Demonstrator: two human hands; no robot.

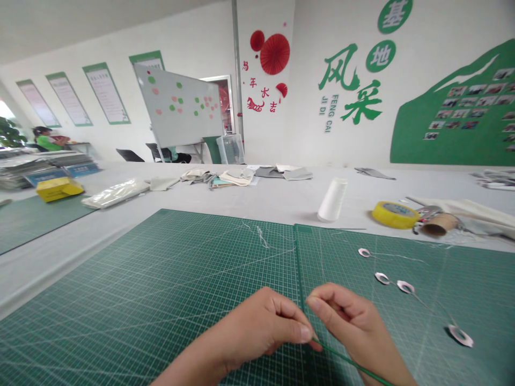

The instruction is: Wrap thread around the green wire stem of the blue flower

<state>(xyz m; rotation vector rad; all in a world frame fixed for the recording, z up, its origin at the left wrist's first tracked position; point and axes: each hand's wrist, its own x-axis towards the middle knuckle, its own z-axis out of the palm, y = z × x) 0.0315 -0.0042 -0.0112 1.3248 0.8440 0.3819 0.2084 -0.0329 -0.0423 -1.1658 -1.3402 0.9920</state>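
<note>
My left hand [277, 324] is closed, thumb and forefinger pinching the end of a thin green cord-like strand [341, 355]. From there the strand runs down to the right, past my right wrist, and leaves at the bottom edge. Just beside it, my right hand [348, 316] is raised in a pinch, its fingertips a little apart from the left hand. Whatever those fingertips hold, if anything, is too small to make out. Both hands are above two green cutting mats [193, 268] lying side by side. On the right mat are several small pale rings [405, 287] with threads attached.
Behind the mats stand a white thread cone [333, 199], a yellow tape roll [395, 214] and a cardboard tube [439, 225]. Loose white thread [260, 236] lies on the left mat. Fabric pieces [237, 177], a plastic-wrapped pack [116, 194] and a yellow box [59, 188] sit farther back.
</note>
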